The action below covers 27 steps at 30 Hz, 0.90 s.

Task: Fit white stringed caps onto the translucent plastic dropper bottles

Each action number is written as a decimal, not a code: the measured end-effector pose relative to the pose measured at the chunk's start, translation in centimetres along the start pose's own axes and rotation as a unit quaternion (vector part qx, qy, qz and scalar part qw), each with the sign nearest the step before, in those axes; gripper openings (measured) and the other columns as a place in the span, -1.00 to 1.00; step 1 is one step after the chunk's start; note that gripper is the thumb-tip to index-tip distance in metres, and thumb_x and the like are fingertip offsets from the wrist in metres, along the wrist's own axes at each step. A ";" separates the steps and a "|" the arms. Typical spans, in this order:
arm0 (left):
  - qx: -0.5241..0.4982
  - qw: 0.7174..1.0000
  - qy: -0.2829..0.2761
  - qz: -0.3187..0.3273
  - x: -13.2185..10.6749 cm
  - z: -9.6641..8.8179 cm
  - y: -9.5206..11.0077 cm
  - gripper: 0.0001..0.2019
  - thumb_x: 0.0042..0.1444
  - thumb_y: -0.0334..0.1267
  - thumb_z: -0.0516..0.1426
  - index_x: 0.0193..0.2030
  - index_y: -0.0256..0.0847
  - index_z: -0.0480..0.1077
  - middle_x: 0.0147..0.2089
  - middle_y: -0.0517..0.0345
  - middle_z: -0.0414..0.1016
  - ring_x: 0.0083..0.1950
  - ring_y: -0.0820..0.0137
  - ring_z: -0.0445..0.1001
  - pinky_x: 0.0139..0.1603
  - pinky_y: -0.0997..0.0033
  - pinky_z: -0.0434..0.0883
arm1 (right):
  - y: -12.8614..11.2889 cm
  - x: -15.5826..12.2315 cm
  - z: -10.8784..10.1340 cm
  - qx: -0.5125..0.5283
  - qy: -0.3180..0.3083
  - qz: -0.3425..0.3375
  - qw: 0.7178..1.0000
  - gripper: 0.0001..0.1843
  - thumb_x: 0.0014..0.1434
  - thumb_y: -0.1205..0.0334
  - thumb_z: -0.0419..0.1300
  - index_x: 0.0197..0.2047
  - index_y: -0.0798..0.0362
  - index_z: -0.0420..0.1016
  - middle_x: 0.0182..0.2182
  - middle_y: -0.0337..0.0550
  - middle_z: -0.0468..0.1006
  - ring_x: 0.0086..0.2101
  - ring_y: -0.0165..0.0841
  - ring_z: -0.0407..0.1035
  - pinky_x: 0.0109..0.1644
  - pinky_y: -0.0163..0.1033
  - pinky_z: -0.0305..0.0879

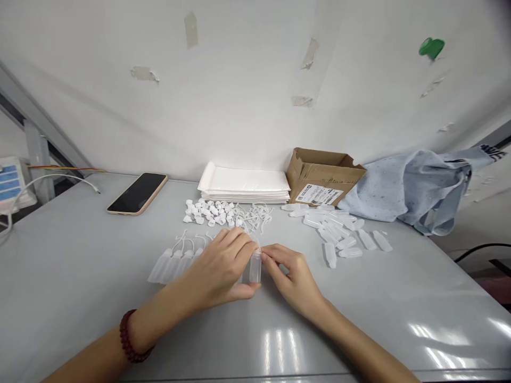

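Observation:
My left hand (229, 260) holds a small translucent plastic bottle (255, 268) upright, thumb under its base and fingers near its top. At the bottle's neck, my right hand (293, 271) pinches a thin white strap (258, 244); its fingertips partly hide the contact. Left of my left hand, several like bottles (173, 266) lie in a row with straps at their necks, some covered by that hand. Beyond my hands are a pile of loose white straps (255, 214) and a heap of small white caps (211, 211). More bottles without straps (333, 229) lie scattered to the right.
A stack of white padded envelopes (247, 183) stands against the wall beside an open cardboard box (323, 178). Light blue cloth (403, 186) lies at the right. A phone (138, 194) and a white cable (59, 176) are at the left of the grey table (99, 260).

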<state>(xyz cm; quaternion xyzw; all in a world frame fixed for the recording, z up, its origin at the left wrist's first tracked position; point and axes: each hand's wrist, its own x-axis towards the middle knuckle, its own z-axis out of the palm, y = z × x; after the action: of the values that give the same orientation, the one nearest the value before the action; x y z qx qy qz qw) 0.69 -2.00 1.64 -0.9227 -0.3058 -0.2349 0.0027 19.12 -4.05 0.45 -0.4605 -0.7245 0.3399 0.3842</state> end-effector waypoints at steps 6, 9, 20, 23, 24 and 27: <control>0.010 1.000 -0.024 -0.008 0.0 0.0 -0.1 -0.73 0.03 -0.22 0.18 -0.15 -0.29 0.32 -0.20 0.00 0.41 -0.14 0.18 0.30 -0.19 0.21 0.28 | 0.4 -0.4 0.4 -0.034 0.064 -0.049 0.996 -0.80 0.19 0.41 0.08 -0.13 0.10 0.46 -0.28 -0.12 0.58 -0.28 -0.38 0.46 -0.20 -0.30 0.39; 0.016 0.999 -0.026 -0.008 0.0 0.0 -0.2 -0.72 0.03 -0.21 0.19 -0.16 -0.29 0.32 -0.20 0.00 0.41 -0.14 0.18 0.30 -0.19 0.22 0.28 | 0.5 -0.3 0.4 -0.044 0.065 -0.086 0.993 -0.79 0.20 0.44 0.05 -0.16 0.09 0.46 -0.30 -0.13 0.57 -0.29 -0.40 0.45 -0.20 -0.31 0.39; 0.008 0.999 -0.024 -0.021 -0.1 0.1 -0.3 -0.72 0.01 -0.17 0.20 -0.19 -0.26 0.31 -0.21 0.02 0.40 -0.15 0.20 0.29 -0.18 0.23 0.26 | 0.6 -0.1 0.3 -0.043 0.040 -0.078 0.995 -0.79 0.19 0.45 0.05 -0.20 0.10 0.48 -0.31 -0.12 0.56 -0.30 -0.38 0.45 -0.18 -0.28 0.40; 0.012 0.998 -0.045 -0.037 -0.1 0.2 -0.4 -0.71 -0.02 -0.16 0.23 -0.21 -0.26 0.33 -0.22 0.03 0.38 -0.15 0.20 0.28 -0.19 0.23 0.26 | 0.6 -0.1 0.3 -0.053 0.021 -0.057 0.997 -0.78 0.18 0.44 0.06 -0.18 0.08 0.49 -0.27 -0.10 0.55 -0.28 -0.35 0.44 -0.20 -0.25 0.39; 0.015 0.997 -0.055 -0.043 0.0 0.3 -0.4 -0.70 -0.03 -0.15 0.24 -0.21 -0.26 0.33 -0.22 0.03 0.37 -0.15 0.20 0.27 -0.19 0.23 0.26 | 0.7 -0.1 0.3 -0.060 0.014 -0.050 0.997 -0.78 0.17 0.43 0.07 -0.17 0.08 0.49 -0.26 -0.09 0.54 -0.27 -0.34 0.44 -0.20 -0.24 0.39; 0.021 0.995 -0.079 -0.057 0.0 0.3 -0.6 -0.67 -0.06 -0.12 0.26 -0.21 -0.28 0.36 -0.23 0.03 0.34 -0.16 0.19 0.26 -0.18 0.21 0.27 | 0.8 -0.1 0.3 -0.080 -0.001 -0.035 0.996 -0.76 0.17 0.41 0.07 -0.14 0.06 0.50 -0.24 -0.07 0.49 -0.24 -0.32 0.42 -0.17 -0.20 0.40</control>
<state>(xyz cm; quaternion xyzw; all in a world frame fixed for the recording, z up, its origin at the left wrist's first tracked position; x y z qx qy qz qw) 0.50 -1.51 1.28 -0.9192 -0.3620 -0.1545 -0.0152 19.19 -3.90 -0.40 -0.4642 -0.7651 0.2675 0.3572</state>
